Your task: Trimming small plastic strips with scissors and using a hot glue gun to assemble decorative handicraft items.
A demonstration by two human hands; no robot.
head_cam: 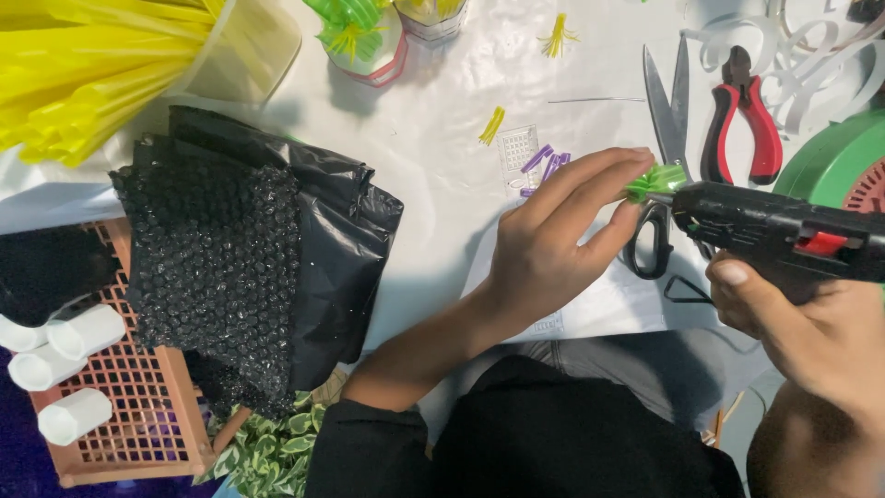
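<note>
My left hand point(544, 244) pinches a green straw tuft point(653, 180) at its fingertips, steadying it against the nozzle; my right hand point(811, 323) grips the glue gun point(774, 231).

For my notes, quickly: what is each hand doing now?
Left hand: closed on the green straw piece.
Right hand: closed on the black glue gun.

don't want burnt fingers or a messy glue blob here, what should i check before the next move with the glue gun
1. Right hand holds glue gun firmly: ok.
2. Nozzle meets the green fringed piece: ok.
3. Left hand pinches the piece steady: ok.
4. Left fingertips away from the nozzle: not ok, very close.
5. Glue flowing: cannot tell.
6. Scissors and red pliers out of the way: ok, lying behind.
</note>
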